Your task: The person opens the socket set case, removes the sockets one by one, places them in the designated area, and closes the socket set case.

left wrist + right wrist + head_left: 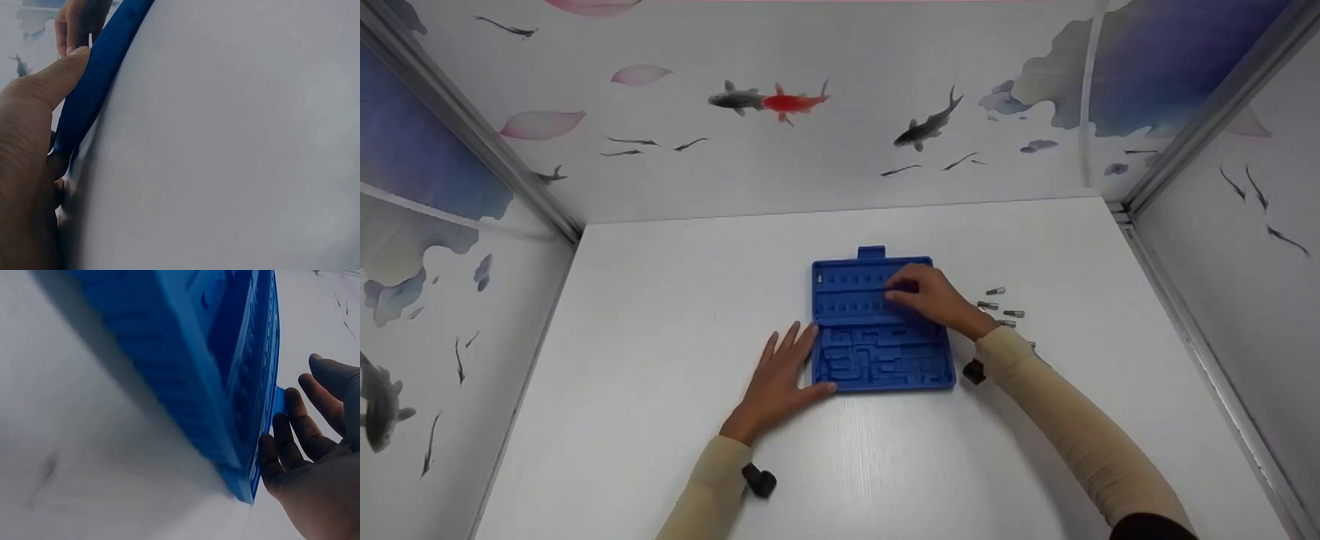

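A blue plastic case [877, 326] lies opened flat on the table, with moulded slots in both halves. My left hand [775, 382] rests spread at its lower left corner, fingers along the left side and thumb at the front edge. In the left wrist view the thumb [70, 70] lies against the rim of the case. My right hand [931, 296] is over the right part of the upper half, thumb and forefinger slightly apart. In the right wrist view its fingers [304, 424] are loosely bent, with nothing visible between them. One small silver piece [820, 278] sits in the upper left slot.
Several small silver socket-like bits [1014, 313] lie on the white table [660, 337] right of the case, some partly behind my right wrist. Printed panels with fish [795, 102] stand at the back and both sides.
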A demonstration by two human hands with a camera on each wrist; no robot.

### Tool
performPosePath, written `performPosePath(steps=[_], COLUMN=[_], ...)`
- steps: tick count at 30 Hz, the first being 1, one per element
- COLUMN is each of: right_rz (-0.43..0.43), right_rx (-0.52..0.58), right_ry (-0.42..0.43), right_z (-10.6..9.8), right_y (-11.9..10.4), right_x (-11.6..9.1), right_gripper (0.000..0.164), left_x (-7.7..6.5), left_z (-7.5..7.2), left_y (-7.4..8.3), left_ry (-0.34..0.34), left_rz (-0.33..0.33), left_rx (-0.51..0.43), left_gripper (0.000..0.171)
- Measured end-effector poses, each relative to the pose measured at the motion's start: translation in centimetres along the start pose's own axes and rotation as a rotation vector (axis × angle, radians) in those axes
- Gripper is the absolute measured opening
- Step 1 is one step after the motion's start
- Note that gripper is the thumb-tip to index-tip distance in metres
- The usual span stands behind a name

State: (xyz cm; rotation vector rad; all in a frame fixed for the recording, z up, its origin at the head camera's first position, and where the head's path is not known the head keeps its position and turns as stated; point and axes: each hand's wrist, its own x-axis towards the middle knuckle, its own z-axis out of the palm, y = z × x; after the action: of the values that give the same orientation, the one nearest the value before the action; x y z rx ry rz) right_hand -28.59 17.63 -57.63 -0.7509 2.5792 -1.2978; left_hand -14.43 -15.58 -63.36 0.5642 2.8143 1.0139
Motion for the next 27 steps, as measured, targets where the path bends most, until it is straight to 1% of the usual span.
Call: performPosePath(steps=[4, 10, 17, 21, 24, 27], right_rz=[-0.027, -0.032, -0.038, -0.076, -0.115, -0.133], right_rx=[-0.018, -0.027, -0.031, -0.039, -0.045, -0.046], right_ry=[-0.011, -0.023, -0.071, -0.075, -0.071, -0.071], right_z=[0.9, 2.1, 3.8, 4.7, 5.3, 5.8], right_y=[-0.8, -1.9, -2.7, -3.0, -3.1, -3.2], right_x=[1.1, 2.9, 4.8, 5.7, 6.3, 7.1], right_gripper=[0.021, 0.023, 0.027, 0.027, 0.027, 0.027], left_x=[-0.1, 0.0, -0.1, 0.0, -0.1, -0.2], left_z=[-0.2, -0.2, 0.0, 0.0, 0.0, -0.1], left_y=[0.2, 0.2, 0.2, 0.3, 0.3, 0.3], left_ry=[-0.006, -0.007, -0.008, 0.001, 0.000, -0.001], left_rz=[-0.007, -0.001, -0.023, -0.007, -0.009, -0.012], left_rx=[0.006, -0.004, -0.002, -0.004, -0.006, -0.010], left_gripper=[0.110, 0.110, 0.110, 0.109, 0.110, 0.111])
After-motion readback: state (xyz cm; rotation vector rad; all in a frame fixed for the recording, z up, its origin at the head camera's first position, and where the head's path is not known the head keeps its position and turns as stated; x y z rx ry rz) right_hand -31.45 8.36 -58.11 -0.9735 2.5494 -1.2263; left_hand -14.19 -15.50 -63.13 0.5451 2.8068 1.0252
